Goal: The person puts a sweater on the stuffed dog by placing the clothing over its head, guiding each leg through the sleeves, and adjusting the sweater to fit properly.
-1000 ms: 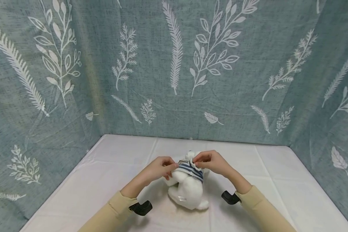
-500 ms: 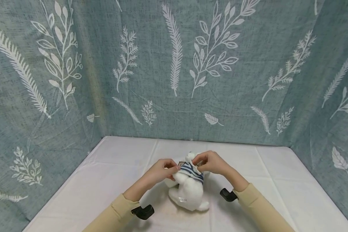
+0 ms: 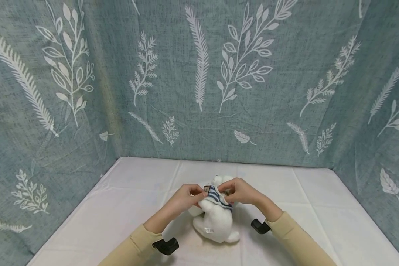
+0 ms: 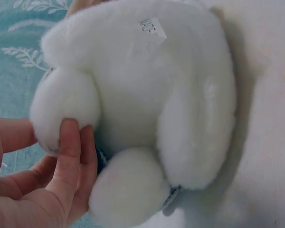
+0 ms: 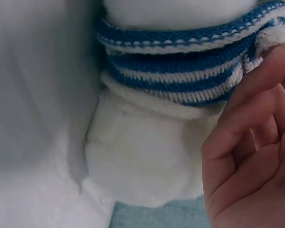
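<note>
A white plush toy (image 3: pixel 216 221) lies on the table, its rounded rump towards me. Round its body is a blue-and-white striped knit sweater (image 3: pixel 216 195). My left hand (image 3: pixel 183 199) grips one furry limb (image 4: pixel 66 102) between thumb and fingers, beside a small dark-edged label (image 3: pixel 207 188). On the other side, my right hand (image 3: pixel 246 192) pinches the white edge of the knit; in the right wrist view its fingertips (image 5: pixel 275 61) are at the sweater's far end. The toy's head is partly hidden behind the right hand.
A white cloth covers the table (image 3: pixel 146 177). Blue-green curtains (image 3: pixel 173 74) with white leaf prints stand behind it and on both sides. A small white tag (image 4: pixel 152 28) sticks out of the toy's fur. Black wrist cameras (image 3: pixel 166 245) hang under both wrists.
The right hand has shifted slightly down and towards me along the sweater, baring more of the toy's head. My left hand has moved slightly down and right, keeping hold of the limb.
</note>
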Tool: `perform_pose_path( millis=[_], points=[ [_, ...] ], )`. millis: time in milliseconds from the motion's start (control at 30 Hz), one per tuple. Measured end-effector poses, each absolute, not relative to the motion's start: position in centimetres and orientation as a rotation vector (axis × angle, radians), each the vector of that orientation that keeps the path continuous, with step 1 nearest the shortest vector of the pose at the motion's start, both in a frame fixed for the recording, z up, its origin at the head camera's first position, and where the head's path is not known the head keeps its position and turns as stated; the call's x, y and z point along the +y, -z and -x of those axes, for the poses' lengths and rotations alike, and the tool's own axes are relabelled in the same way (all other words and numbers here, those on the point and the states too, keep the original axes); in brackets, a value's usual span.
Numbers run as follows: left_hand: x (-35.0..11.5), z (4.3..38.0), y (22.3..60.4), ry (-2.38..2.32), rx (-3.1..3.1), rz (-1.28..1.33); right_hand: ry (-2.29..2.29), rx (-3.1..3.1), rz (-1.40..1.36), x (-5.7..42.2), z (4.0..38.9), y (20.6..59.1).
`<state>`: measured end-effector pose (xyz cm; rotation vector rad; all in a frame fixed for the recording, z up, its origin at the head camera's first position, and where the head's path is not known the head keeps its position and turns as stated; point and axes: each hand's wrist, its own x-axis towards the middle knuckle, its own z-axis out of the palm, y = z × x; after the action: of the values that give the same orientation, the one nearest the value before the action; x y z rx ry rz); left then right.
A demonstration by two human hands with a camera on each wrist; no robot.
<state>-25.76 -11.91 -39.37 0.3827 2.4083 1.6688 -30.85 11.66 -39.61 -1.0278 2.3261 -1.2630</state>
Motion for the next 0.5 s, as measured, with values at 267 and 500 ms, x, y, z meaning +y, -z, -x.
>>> perform_pose_path(
  millis=[267, 500],
  points=[
    [-11.66, 25.82, 39.36, -1.638, 2.445, -0.344, 1.242, 2.334, 1.052, 11.16, 31.32, 39.95],
    [-11.82, 25.95, 39.44, -1.644, 2.425, -0.344, 1.216, 2.314, 1.133, 10.82, 31.52, 39.98]
  ],
)
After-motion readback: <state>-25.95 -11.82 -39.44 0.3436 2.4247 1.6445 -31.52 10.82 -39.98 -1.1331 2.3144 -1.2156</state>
